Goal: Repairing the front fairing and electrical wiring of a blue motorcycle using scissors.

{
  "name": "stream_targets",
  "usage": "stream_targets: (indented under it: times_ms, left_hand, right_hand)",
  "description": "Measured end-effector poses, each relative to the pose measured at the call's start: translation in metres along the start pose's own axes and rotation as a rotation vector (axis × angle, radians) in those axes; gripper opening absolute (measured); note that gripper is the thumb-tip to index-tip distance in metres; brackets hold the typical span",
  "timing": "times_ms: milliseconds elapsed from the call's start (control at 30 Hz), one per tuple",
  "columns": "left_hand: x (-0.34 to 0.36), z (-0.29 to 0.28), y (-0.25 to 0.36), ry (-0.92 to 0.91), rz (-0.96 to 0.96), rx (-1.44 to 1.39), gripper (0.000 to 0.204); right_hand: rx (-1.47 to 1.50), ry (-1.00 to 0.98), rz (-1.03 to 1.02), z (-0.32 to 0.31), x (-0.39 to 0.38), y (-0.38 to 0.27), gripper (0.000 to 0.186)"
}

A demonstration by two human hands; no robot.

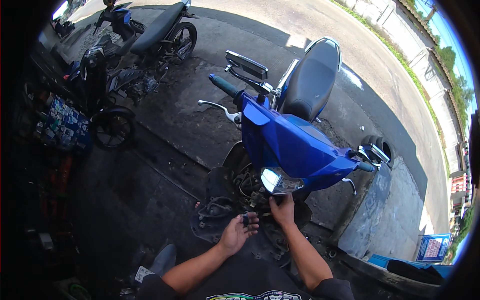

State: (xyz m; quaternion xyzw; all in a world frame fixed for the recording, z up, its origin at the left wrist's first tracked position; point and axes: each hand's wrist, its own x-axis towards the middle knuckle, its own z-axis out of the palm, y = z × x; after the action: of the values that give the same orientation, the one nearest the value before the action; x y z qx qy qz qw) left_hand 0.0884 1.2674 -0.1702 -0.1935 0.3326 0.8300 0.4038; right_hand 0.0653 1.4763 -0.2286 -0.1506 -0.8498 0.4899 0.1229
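Note:
In front of me stands a blue motor scooter (305, 140) with its front facing me and its front inner parts exposed. My left hand (236, 235) is palm up below the exposed parts, its fingers curled around a small dark piece (245, 219) too small to name. Just under the clear headlight (280, 181), my right hand (284, 211) reaches up with its thumb against the lower edge. The headlight and its shadow hide most of that hand's fingertips. Dark wiring and brackets (245, 182) show to the left of the headlight.
A partly stripped motorcycle (135, 70) stands at the far left, near a sticker-covered box (65, 125). Stacked tyres (379, 145) sit beside a concrete ledge (370, 210) on the right. A blue sign (434, 247) stands at the far right.

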Motion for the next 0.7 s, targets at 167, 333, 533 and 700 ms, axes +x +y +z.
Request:
stream_targets:
  times_ms: [167,333,533,700]
  left_hand:
    - [0.0,0.008,-0.003,0.059,0.02,-0.108,0.059]
    - [0.008,0.014,-0.005,-0.021,0.048,-0.147,0.066]
    - [0.031,0.008,-0.002,0.02,0.312,0.323,0.05]
    - [0.035,-0.022,-0.028,0.537,0.273,0.828,0.023]
  right_hand:
    - [0.23,-0.322,0.524,-0.023,-0.041,-0.059,0.032]
    - [0.627,-0.435,0.664,-0.013,-0.057,-0.076,0.036]
    - [0.558,-0.376,0.549,-0.021,-0.038,-0.079,0.018]
    - [0.193,-0.479,0.525,-0.047,-0.028,-0.06,0.016]
